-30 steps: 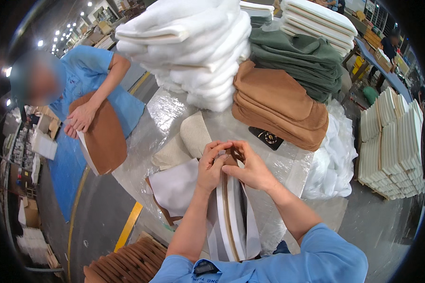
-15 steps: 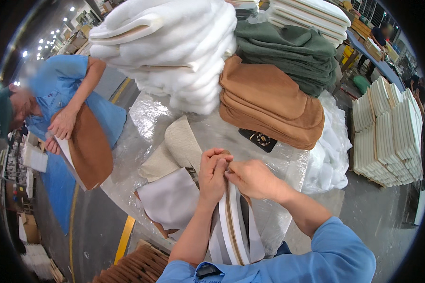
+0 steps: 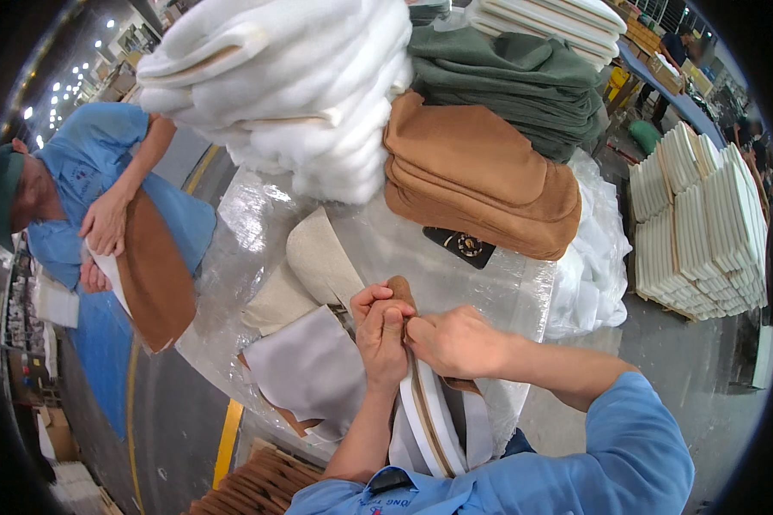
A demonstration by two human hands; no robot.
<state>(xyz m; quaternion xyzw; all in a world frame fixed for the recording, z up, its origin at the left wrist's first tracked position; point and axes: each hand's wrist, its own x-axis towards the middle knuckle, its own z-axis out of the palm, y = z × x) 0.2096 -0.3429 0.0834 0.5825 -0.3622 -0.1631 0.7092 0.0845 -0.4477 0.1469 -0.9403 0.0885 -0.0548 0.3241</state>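
A fabric cover with a white and grey inner side and a long brown zipper hangs from my hands toward my body. My left hand is closed round its upper end, and the cover's brown tip sticks out past the fingers. Right beside it, my right hand is closed on the zipper's upper end, thumb and fingers pinched together. Whether a slider sits in that pinch is hidden. Left of my hands lies a pale grey fabric piece with brown edges, next to beige fabric pieces.
Behind my hands stand stacks of brown covers, dark green fabric and fluffy white padding. A black card lies before the brown stack. At left, a co-worker holds a brown cover. White panels are piled at right.
More of the cover's brown tip shows above my left hand. My right forearm lies more level, its elbow farther out. The co-worker's hands have shifted slightly on their cover.
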